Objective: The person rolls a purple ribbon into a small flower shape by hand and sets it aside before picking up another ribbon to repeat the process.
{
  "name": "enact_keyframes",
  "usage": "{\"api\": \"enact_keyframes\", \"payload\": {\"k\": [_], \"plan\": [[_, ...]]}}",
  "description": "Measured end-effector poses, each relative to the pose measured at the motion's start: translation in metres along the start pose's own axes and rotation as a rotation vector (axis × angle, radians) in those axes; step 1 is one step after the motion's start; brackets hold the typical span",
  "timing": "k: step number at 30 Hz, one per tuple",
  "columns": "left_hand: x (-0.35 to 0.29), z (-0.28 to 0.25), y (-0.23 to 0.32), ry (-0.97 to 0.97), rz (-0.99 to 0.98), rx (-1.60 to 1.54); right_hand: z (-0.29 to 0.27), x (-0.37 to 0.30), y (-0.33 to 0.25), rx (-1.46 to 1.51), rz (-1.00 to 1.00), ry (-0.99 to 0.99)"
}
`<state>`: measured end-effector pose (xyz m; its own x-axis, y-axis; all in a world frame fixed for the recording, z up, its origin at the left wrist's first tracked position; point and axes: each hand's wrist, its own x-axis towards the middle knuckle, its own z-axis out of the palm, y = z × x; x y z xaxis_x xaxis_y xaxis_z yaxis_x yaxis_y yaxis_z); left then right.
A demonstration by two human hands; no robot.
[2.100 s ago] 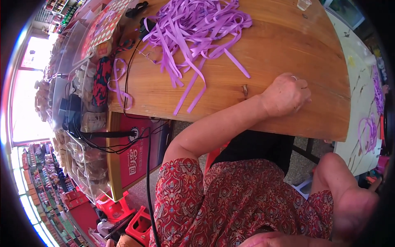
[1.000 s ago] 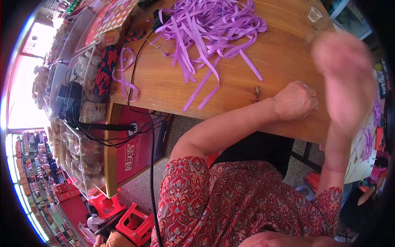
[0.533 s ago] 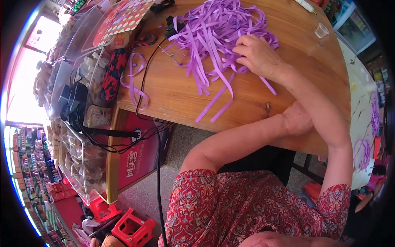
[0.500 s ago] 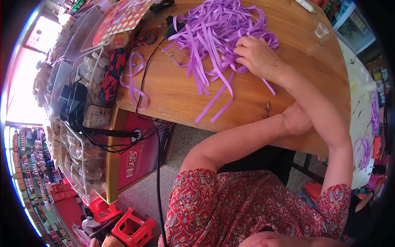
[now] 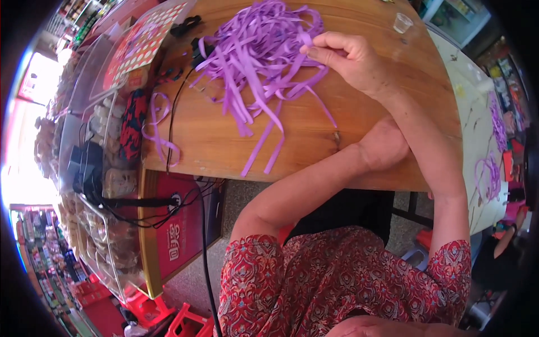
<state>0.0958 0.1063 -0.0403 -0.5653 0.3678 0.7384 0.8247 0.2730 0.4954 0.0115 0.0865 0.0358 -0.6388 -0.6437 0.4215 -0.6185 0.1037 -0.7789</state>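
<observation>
Purple ribbon strips point(image 5: 255, 62) heaped on wooden table point(image 5: 314, 140), shop shelves point(image 5: 50, 264) left.

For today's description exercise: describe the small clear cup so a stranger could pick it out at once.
Start at the wooden table with its purple ribbon pile. Look beyond the right hand to the table's far edge: the cup stands there alone. It is the only small, see-through thing there.
</observation>
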Motion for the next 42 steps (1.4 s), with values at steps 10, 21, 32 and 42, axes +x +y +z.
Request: {"api": "enact_keyframes", "payload": {"k": [10, 21, 32, 42], "plan": [[0.019, -0.038, 0.004, 0.404, 0.088, 0.222, -0.115, -0.096, -0.032, 0.455, 0.260, 0.149], [0.026, -0.037, 0.003, 0.176, -0.124, -0.039, -0.111, -0.138, -0.017, 0.485, 0.566, 0.043], [0.023, -0.031, 0.003, 0.083, -0.275, 0.023, -0.108, -0.144, 0.004, 0.655, 0.570, 0.106], [0.020, -0.025, -0.009, 0.018, -0.037, 0.309, -0.108, -0.150, 0.002, 0.577, 0.559, 0.091]]}}
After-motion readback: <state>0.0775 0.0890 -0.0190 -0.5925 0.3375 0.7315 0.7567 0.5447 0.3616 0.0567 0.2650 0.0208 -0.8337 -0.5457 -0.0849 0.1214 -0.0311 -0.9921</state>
